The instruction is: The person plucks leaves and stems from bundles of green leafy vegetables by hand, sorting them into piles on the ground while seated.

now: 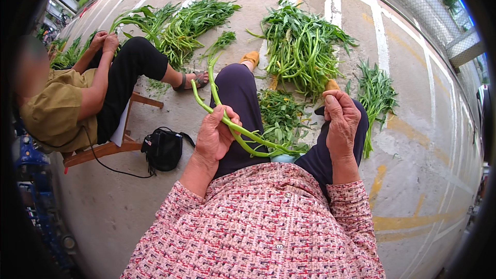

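Note:
My left hand grips a couple of long green leafy-vegetable stems, likely water spinach. Their thick ends rise to the upper left, and their thin ends hang across my lap. Over my right knee, my right hand is raised with thumb and forefinger pressed together and the other fingers curled. Nothing shows clearly between them. Loose torn leaves lie on the ground between my legs. Just beyond my feet is a large heap of leafy stems. A neat bunch rests to the right of my right knee.
At left a co-worker sits on a low wooden stool, both hands on greens. Another heap of greens lies before that person. A black bag stands between us on the concrete. Chain-link fencing runs along the upper right.

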### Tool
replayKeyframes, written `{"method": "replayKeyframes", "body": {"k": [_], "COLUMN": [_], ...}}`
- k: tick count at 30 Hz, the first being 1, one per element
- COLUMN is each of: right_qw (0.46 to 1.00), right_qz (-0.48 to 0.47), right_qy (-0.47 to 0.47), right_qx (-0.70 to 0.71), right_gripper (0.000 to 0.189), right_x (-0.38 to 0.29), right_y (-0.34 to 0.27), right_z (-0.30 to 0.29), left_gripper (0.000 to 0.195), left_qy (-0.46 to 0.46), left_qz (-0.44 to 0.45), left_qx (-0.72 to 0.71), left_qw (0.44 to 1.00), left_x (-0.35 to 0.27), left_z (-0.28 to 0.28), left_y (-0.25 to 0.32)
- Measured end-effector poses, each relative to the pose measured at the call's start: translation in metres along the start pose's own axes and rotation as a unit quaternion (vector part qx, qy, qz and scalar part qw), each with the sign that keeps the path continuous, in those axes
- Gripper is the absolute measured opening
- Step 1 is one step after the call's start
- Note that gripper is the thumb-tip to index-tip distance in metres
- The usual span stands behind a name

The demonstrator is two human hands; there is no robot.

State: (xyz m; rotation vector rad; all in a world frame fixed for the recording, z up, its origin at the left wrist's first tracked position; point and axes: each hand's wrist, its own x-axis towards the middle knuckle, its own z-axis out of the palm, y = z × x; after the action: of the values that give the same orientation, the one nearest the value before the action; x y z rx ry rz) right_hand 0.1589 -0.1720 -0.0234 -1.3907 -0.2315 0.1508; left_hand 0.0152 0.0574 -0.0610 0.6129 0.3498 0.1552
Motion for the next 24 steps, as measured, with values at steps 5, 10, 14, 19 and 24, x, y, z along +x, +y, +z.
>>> {"method": "replayKeyframes", "body": {"k": [5,10,14,19,24], "right_qw": [0.996,0.980,0.953,0.940,0.966], "right_qz": [-0.042,-0.058,-0.086,-0.077,-0.016], "right_qy": [0.007,-0.053,-0.125,-0.143,-0.119], "right_qx": [-0.079,-0.180,-0.262,-0.300,-0.231], "right_gripper": [0.008,0.008,0.014,0.020,0.017], "right_x": [0.009,0.020,0.030,0.027,0.015], "right_y": [0.010,0.033,0.049,0.062,0.049], "right_z": [-0.006,-0.001,0.003,0.005,0.006], "left_gripper": [0.029,0.030,0.030,0.030,0.029], "left_qy": [0.000,-0.011,-0.014,-0.003,-0.009], "left_qz": [0.007,0.007,0.006,0.010,0.010], "left_qx": [-0.008,-0.015,-0.020,-0.020,-0.021], "left_qw": [1.000,1.000,1.000,1.000,1.000], "left_x": [0.000,0.000,0.000,-0.001,-0.001], "left_z": [-0.006,-0.008,-0.009,-0.008,-0.009], "left_y": [0.001,0.003,0.002,0.003,0.003]}}
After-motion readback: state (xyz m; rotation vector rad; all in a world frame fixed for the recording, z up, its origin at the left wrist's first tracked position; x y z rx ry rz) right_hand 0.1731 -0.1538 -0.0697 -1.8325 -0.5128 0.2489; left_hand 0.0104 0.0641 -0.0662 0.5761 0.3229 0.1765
